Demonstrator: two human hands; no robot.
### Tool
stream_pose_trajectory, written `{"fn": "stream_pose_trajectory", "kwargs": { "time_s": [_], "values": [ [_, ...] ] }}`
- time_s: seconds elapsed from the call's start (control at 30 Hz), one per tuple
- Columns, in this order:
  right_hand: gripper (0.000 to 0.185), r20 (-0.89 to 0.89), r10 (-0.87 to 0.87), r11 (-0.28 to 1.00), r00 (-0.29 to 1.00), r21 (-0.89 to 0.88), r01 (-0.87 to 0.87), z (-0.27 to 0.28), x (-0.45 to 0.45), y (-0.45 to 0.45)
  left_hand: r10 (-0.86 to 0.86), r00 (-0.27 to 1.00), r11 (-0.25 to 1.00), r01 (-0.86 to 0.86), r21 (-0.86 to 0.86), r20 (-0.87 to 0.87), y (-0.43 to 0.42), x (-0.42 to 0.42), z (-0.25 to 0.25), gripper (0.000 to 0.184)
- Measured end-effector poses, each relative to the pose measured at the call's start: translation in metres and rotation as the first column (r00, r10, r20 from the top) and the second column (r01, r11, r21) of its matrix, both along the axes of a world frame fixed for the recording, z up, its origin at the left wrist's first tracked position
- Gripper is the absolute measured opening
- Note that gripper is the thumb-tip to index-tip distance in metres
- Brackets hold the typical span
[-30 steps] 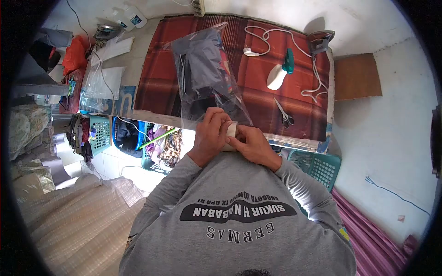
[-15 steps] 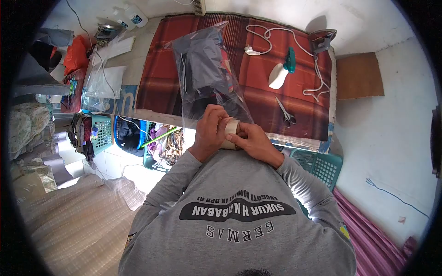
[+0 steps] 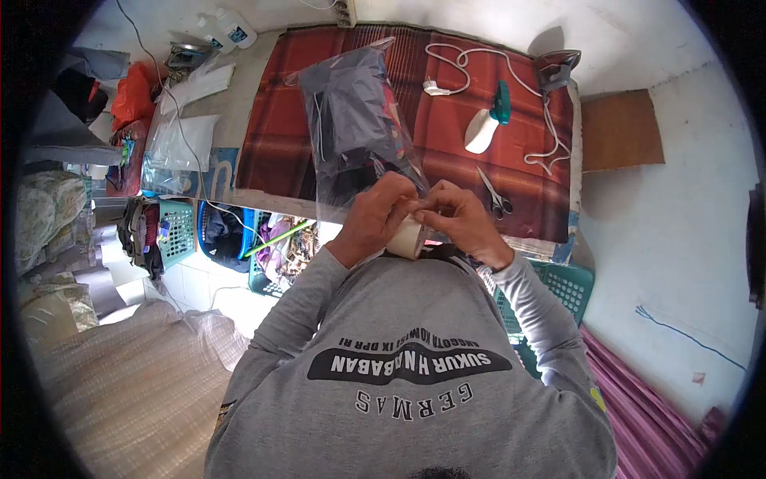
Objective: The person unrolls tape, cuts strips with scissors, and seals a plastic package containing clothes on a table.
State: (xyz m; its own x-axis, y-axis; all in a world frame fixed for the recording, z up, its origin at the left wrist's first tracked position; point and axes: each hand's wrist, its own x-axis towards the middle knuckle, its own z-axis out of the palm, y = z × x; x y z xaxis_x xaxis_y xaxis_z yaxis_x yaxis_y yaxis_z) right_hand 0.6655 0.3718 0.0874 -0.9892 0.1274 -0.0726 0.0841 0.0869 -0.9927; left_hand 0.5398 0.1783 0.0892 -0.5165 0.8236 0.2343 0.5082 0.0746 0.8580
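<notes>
Together, left hand [image 3: 375, 215] and right hand [image 3: 464, 222] pinching tape roll [image 3: 408, 239], bagged clothing [image 3: 355, 116], scissors [image 3: 493, 194] beyond

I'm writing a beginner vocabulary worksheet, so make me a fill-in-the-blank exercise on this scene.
The left hand and right hand are both at a pale roll of ____.
Dark fabric lies inside a clear plastic ____.
The plaid cloth under the scissors is mainly ____.
At the cloth's far right corner stands an ____.

Missing words: tape; bag; red; iron.
</notes>
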Motion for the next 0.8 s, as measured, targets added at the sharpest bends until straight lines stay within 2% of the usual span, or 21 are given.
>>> {"fn": "stream_pose_trajectory", "kwargs": {
  "time_s": [0.03,0.07,0.1,0.13,0.17,0.2,0.23,0.3,0.43,0.53,0.63,0.73,0.8],
  "values": [
    [0.018,-0.002,-0.001,1.0,1.0,0.002,0.001,-0.002,0.001,0.003,-0.06,0.995,0.998,0.061,-0.014,0.082,-0.001,-0.001,-0.004,0.049],
    [0.019,0.043,0.017,0.999,0.999,-0.044,-0.015,-0.004,0.001,0.008,-0.06,0.995,0.998,0.061,-0.012,0.081,0.0,0.004,0.003,0.049],
    [0.02,0.088,0.037,0.995,0.995,-0.091,-0.029,-0.005,0.003,0.011,-0.057,0.981,0.998,0.063,-0.029,0.188,-0.001,0.014,0.014,0.072],
    [0.02,0.09,0.037,0.995,0.995,-0.091,-0.029,-0.004,0.005,0.013,-0.054,0.969,0.997,0.065,-0.037,0.242,-0.001,0.018,0.015,0.084],
    [0.021,0.1,0.057,0.981,0.993,-0.192,-0.037,-0.002,0.008,0.015,-0.05,0.954,0.997,0.067,-0.045,0.296,0.0,0.023,0.016,0.096],
    [0.021,0.111,0.078,0.955,0.991,-0.293,-0.043,-0.001,0.011,0.014,-0.059,0.955,0.994,0.084,-0.071,0.291,0.0,0.025,0.009,0.108],
    [0.021,0.117,0.081,0.954,0.99,-0.296,-0.043,-0.004,0.015,0.012,-0.068,0.955,0.99,0.1,-0.099,0.289,-0.001,0.028,0.003,0.121],
    [0.018,0.074,0.057,0.903,0.996,-0.429,-0.02,-0.01,0.02,0.009,-0.075,0.941,0.99,0.109,-0.085,0.331,-0.003,0.03,-0.006,0.114],
    [0.014,0.104,0.052,0.903,0.993,-0.429,-0.002,-0.013,0.027,0.007,-0.046,0.927,0.992,0.087,-0.094,0.372,-0.003,0.031,-0.023,0.101],
    [0.012,0.108,0.026,0.929,0.994,-0.37,0.016,-0.024,0.03,0.004,-0.063,0.915,0.987,0.115,-0.108,0.399,-0.003,0.031,-0.017,0.091],
    [0.011,0.021,-0.036,0.949,0.999,-0.314,0.04,-0.034,0.037,0.003,-0.084,0.883,0.991,0.124,-0.057,0.462,0.0,0.031,-0.027,0.086],
    [0.009,-0.004,-0.058,0.975,0.998,-0.215,0.056,-0.035,0.045,0.001,-0.054,0.829,0.992,0.108,-0.064,0.556,0.006,0.037,-0.026,0.08],
    [0.01,-0.252,0.06,0.993,0.966,0.113,-0.032,-0.032,0.046,-0.001,-0.013,0.862,0.993,0.071,-0.095,0.507,0.002,0.035,-0.035,0.073]
  ]
}}
